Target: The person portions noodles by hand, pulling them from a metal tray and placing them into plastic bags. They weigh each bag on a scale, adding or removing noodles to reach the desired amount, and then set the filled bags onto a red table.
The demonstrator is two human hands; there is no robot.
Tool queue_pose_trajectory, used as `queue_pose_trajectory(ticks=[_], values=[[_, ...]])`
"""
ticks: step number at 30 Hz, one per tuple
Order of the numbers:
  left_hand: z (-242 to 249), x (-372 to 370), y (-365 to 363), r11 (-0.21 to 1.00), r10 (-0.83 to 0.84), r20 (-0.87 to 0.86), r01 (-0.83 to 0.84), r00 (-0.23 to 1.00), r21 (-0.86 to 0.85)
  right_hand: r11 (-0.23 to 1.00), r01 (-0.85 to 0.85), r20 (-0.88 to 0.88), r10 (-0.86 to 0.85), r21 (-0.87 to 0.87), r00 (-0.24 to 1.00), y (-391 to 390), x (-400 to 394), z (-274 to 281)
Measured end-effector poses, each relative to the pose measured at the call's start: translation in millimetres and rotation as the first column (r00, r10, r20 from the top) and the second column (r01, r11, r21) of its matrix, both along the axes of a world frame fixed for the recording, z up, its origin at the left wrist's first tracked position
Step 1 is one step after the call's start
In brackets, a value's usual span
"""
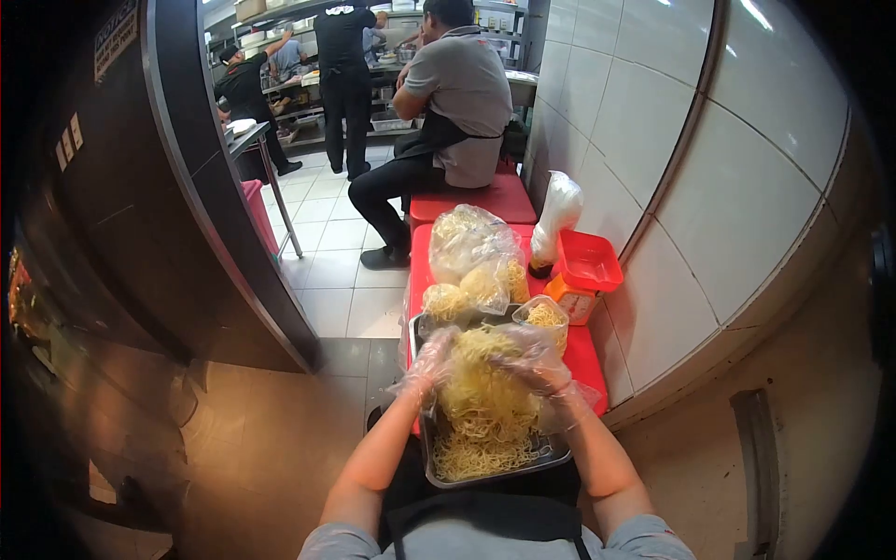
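Observation:
Both my hands wear clear plastic gloves and lift a loose clump of yellow noodles (481,378) above a metal tray (439,478). My left hand (434,359) grips the clump's left side. On the right side, my right hand (537,359) has its fingers in the strands. More noodles lie in the tray and hang down from the clump. Just beyond the tray are bagged noodle portions (446,301) and a large clear plastic bag (471,245). A clear tub of noodles (545,315) stands close to my right hand.
A red bench (588,369) carries the tray. An orange scale (571,301) with a red basin (590,261) stands against the tiled wall (644,131), beside a plastic-wrapped bottle (557,219). Ahead, a seated person (457,93) faces away. Several people work at shelves behind. A dark partition (187,168) borders the left.

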State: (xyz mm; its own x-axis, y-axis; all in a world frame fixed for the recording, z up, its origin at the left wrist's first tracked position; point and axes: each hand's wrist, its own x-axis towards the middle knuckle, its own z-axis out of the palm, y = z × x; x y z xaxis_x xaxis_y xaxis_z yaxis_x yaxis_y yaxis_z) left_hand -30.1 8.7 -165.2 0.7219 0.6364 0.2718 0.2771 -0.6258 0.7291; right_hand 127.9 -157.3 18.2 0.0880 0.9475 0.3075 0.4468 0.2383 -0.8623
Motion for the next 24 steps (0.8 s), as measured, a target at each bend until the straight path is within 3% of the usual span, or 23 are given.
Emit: queue_pose_trajectory(ticks=[1,2,4,5,6,8,9,12,14,16,17,18,20,22,24], values=[[-14.3,11.8,6.0,0.973,-0.073,0.037,0.079,0.997,-0.218,0.999,0.013,-0.161,-0.005,0.048,0.987,-1.9,-1.3,13.5],[-28.8,23.5,12.0,0.895,-0.112,0.079,0.135,0.991,-0.425,0.989,0.092,-0.102,-0.080,0.116,0.992,-1.7,2.2,24.8],[-7.9,25.4,-5.8,0.980,-0.120,-0.236,0.077,0.964,-0.184,0.937,0.231,-0.004,-0.239,0.261,0.971,-3.6,12.5,40.6],[19.4,24.3,-16.8,0.987,-0.123,-0.378,0.075,0.917,-0.140,0.972,0.232,-0.204,-0.220,0.038,0.954,-6.6,13.6,43.6],[48.0,23.0,-28.2,0.991,-0.126,-0.513,0.091,0.849,-0.094,0.974,0.205,-0.122,-0.193,0.099,0.974,-4.1,19.6,31.8],[34.4,27.8,-27.8,0.987,-0.156,-0.431,0.120,0.889,-0.110,0.968,0.138,0.047,-0.151,0.212,0.987,2.6,26.3,7.4],[38.0,31.9,-24.7,0.989,-0.141,-0.405,0.106,0.904,-0.108,0.968,0.197,0.209,-0.163,-0.154,0.964,-7.9,22.6,12.8],[62.4,35.3,-12.6,0.971,0.053,-0.107,-0.077,0.993,-0.229,0.875,0.223,0.654,0.132,-0.430,0.745,-3.5,24.9,-22.5],[96.4,38.7,-6.9,0.960,-0.042,0.110,0.070,0.993,-0.272,0.955,0.214,0.650,-0.030,-0.207,0.760,0.2,24.1,-68.2],[130.7,42.2,-2.9,0.988,-0.015,0.033,0.020,0.999,-0.153,0.960,0.227,0.641,-0.071,-0.165,0.764,16.7,29.2,-119.5],[138.0,42.7,-2.8,0.996,0.001,-0.002,-0.001,1.000,-0.089,0.941,0.244,0.652,-0.035,-0.234,0.758,29.9,35.6,-146.9],[134.5,41.4,-0.3,0.998,-0.028,-0.057,0.025,0.998,-0.065,0.918,0.263,0.662,-0.001,-0.296,0.749,35.9,36.2,-153.0],[128.6,38.8,8.7,0.996,-0.086,-0.169,0.085,0.982,-0.016,0.948,0.222,0.600,-0.044,-0.227,0.799,43.0,41.7,-155.6],[171.3,14.5,-23.1,0.997,-0.029,-0.370,0.052,0.929,0.052,0.969,0.189,0.532,-0.078,-0.157,0.843,48.9,46.1,-150.6],[108.4,6.1,-10.0,0.973,0.145,-0.316,-0.077,0.938,0.217,0.981,0.171,0.261,-0.144,-0.086,0.954,44.8,52.5,-136.5]])
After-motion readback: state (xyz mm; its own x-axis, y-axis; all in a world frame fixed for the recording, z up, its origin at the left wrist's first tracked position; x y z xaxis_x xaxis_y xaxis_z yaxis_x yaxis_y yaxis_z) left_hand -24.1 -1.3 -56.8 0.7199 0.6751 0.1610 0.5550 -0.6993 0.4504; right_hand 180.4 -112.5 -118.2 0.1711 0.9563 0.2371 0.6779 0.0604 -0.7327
